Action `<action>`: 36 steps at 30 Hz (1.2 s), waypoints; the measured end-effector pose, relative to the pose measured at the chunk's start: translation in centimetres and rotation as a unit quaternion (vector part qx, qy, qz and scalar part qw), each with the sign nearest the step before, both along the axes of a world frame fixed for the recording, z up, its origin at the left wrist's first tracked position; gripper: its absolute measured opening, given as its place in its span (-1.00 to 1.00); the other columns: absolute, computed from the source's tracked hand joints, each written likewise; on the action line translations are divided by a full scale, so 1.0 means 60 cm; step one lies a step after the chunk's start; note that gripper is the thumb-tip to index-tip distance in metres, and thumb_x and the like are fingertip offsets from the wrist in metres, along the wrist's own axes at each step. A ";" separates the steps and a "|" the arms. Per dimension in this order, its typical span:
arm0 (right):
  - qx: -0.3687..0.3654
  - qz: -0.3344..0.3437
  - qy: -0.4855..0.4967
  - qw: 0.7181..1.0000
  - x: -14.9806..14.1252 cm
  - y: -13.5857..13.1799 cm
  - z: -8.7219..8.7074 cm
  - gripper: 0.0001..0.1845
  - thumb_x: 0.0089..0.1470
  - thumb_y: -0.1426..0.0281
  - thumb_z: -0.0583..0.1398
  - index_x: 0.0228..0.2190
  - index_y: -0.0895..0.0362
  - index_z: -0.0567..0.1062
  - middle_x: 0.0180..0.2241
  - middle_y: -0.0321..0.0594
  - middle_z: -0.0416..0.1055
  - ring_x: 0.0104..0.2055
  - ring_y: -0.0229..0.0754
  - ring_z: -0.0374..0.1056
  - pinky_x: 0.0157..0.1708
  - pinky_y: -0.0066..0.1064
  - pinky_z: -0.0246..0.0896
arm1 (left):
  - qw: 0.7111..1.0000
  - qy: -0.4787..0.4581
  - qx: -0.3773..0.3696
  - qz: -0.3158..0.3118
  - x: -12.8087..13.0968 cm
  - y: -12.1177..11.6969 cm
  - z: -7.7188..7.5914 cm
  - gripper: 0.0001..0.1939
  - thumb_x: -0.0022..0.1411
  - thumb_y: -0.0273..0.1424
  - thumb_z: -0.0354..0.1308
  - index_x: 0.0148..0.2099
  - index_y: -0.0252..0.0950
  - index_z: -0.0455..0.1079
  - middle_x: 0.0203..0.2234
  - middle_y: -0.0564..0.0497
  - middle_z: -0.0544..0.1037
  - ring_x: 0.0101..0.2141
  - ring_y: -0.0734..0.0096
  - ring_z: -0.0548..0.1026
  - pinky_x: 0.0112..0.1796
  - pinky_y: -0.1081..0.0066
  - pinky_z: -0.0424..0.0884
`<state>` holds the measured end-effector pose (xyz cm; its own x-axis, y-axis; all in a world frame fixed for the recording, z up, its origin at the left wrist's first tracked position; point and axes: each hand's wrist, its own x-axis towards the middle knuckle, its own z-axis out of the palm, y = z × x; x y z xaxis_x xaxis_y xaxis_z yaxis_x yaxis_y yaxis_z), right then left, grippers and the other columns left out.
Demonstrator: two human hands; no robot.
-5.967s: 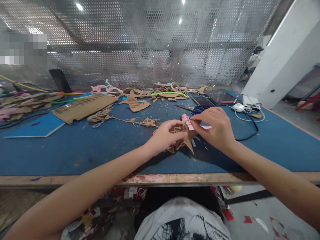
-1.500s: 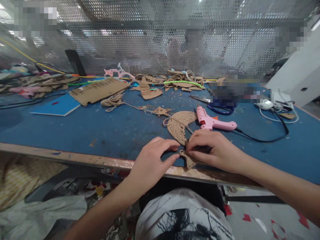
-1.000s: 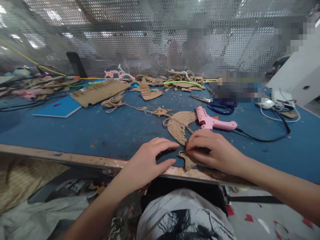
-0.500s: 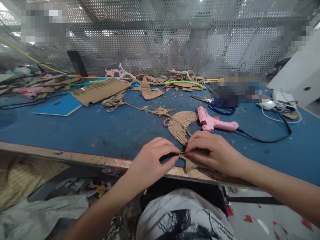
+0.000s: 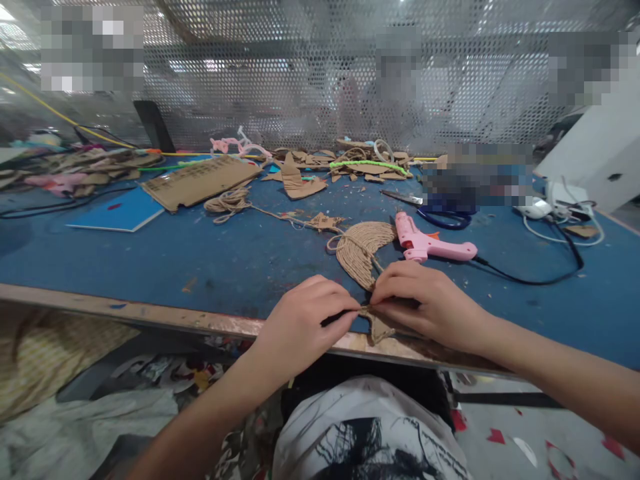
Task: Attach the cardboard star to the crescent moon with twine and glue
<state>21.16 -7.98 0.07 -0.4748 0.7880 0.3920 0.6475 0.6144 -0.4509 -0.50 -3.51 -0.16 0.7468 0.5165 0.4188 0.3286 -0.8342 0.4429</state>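
Observation:
At the table's front edge, a cardboard star (image 5: 381, 328) edged with twine sits between my hands, partly covered by the right one. My left hand (image 5: 311, 321) pinches its left tip between thumb and fingers. From the other side, my right hand (image 5: 433, 301) is closed on the star's upper edge, its fingertips close to the left ones; whether it also grips loose twine is hidden. Just beyond lies a crescent (image 5: 356, 250) covered in rows of twine, with a loose strand across it. A pink glue gun (image 5: 437, 249) rests behind my right hand.
A small cardboard star (image 5: 326, 222) lies by the twine running to a twine bundle (image 5: 227, 203). Blue-handled scissors (image 5: 445, 217) are behind the glue gun. Further back are a cardboard sheet (image 5: 205, 179), a blue board (image 5: 117, 212) and cardboard scraps (image 5: 300, 181). A black cord (image 5: 525, 281) trails right.
The fingers of my left hand have closed slightly, narrowing the gap between thumb and forefinger at the star's tip. My right hand and the things on the table look unmoved.

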 end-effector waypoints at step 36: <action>0.101 0.065 -0.123 0.985 0.012 0.006 0.015 -0.74 0.14 0.54 0.06 -0.42 0.13 0.53 -0.21 -0.09 0.45 -0.27 -0.22 0.35 -0.29 -0.40 0.26 | 0.999 -0.018 0.017 0.038 0.006 -0.009 -0.002 -0.87 0.18 -0.53 0.13 -0.34 -0.28 0.49 -0.39 0.03 0.55 -0.32 0.42 0.43 -0.22 0.41 0.37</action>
